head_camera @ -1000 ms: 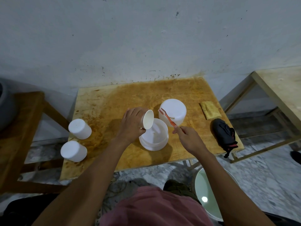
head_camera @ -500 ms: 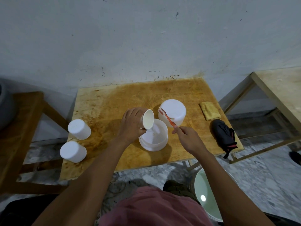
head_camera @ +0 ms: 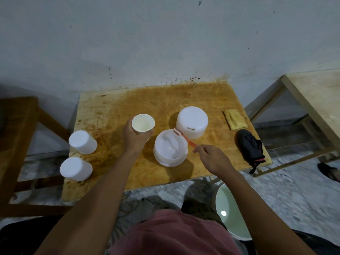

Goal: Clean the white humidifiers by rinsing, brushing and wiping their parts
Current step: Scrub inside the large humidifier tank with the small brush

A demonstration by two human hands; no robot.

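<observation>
Wooden table [head_camera: 110, 111], cup [head_camera: 143, 123] clasped in left hand [head_camera: 135, 142]

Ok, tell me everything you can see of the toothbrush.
The toothbrush is slim, with an orange, plastic-looking handle and a pale bristled head. The right hand pinches the near end of the handle. The brush slants away and leftward from the hand, with its head at the far right rim of the open white base, close beside the white cover. It is not clear whether the bristles touch the rim.
</observation>
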